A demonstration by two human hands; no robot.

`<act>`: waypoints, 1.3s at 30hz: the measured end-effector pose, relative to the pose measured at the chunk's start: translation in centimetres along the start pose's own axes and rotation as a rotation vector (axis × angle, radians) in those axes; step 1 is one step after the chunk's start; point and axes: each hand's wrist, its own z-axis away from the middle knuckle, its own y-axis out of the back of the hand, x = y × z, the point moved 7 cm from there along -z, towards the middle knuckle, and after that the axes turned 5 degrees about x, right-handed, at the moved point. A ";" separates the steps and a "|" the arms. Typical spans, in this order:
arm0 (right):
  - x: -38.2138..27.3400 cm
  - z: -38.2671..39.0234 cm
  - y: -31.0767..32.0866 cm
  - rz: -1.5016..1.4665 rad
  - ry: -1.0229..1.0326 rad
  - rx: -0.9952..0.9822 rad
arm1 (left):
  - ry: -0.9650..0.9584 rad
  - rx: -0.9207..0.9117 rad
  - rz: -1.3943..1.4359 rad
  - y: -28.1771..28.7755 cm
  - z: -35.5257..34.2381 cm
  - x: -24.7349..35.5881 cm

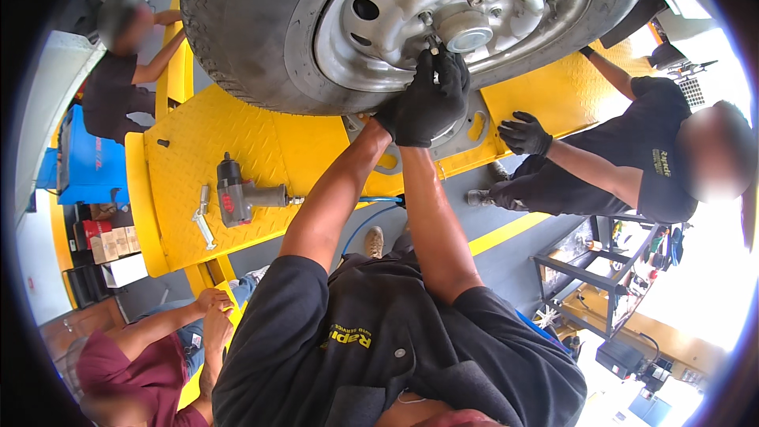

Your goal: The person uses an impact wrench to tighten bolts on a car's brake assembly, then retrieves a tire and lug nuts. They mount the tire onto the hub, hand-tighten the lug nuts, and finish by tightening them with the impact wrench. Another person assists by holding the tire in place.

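Both my hands, in black gloves, are raised to a silver steel wheel (356, 39) with a dark tire (245, 39). My right hand (431, 103) is closed at a lower wheel stud, its fingertips pinching a small lug nut (434, 50). My left hand (391, 119) is beside and partly behind it, fingers hidden. Below the wheel, a yellow platform (300, 150) holds a grey-and-black impact wrench (235, 194) with a blue hose (375, 199), some silver metal pieces (204, 221) to its left and a small black piece (163, 143).
Three co-workers surround me: one upper left (115, 95), one in maroon lower left (138, 364), and one at right (640, 158) with a gloved hand (526, 133) raised near the platform. A blue cabinet (91, 158) and boxes (111, 245) stand left, a black metal cart (585, 269) lower right.
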 end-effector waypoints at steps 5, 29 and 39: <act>1.1 0.4 -0.7 -0.551 -0.613 0.058 | 0.001 0.013 -0.077 -0.3 0.2 0.3; 2.0 0.3 -1.1 -0.527 -0.682 -0.131 | -0.028 0.037 -0.266 -0.8 0.2 1.6; 0.0 0.3 -0.2 -0.317 -0.533 -0.122 | -0.056 0.033 -0.279 -0.4 1.2 2.1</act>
